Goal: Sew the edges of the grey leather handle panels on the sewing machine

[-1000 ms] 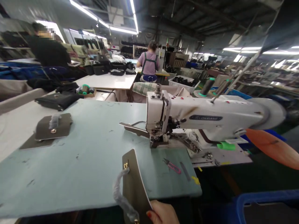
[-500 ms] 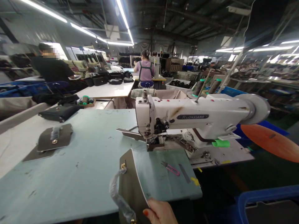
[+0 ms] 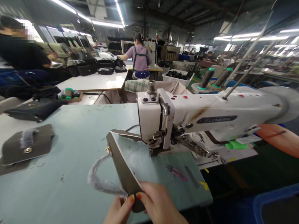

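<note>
While the left hand (image 3: 119,207) and right hand (image 3: 160,200) pinch its lower end in a narrow grip, a thin olive-brown panel (image 3: 125,171), perhaps leather, its grain unclear, slants over the pale green table (image 3: 70,193) at lower centre of the frame, its crinkly plastic-wrapped handle (image 3: 92,175) arching leftward.

Left grip (image 3: 119,210), near side of the sewing machine (image 3: 203,113) and left of its needle end: bare human hand, slim fingers, thumb rounded at the tip. Thumbnail bright orange, slightly shiny, neatly curved edge. Right grip (image 3: 160,200), near side of the sewing machine, about in front of its needle end: also a bare human hand, same slim build. Thumbnail orange too, a touch redder and darker. Polish or stain, can't tell. Other nails mostly hidden. Right grip's back smooth, uncovered, wrist bare as far as visible; left wrist mostly cropped.
</note>
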Tool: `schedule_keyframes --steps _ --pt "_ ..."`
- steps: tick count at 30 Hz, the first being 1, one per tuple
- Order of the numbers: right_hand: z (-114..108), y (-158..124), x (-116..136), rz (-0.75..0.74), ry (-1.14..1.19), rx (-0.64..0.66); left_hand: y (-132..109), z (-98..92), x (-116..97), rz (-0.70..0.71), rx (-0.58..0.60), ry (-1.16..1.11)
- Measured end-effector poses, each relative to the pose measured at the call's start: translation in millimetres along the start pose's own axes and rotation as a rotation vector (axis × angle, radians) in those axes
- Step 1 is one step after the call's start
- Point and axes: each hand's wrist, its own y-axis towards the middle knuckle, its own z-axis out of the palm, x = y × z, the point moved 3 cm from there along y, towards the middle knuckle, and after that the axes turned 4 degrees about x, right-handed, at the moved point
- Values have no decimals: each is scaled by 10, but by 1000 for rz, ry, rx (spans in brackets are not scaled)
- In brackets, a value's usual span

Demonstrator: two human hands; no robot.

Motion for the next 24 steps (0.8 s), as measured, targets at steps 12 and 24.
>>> schedule_keyframes --steps 12,24 --pt "-86 349 -371 239 468 -184 765 214 -517 -38 -37 -124" --pt "-167 599 -516 229 619 -376 1191 403 -755 68 -21 -63"
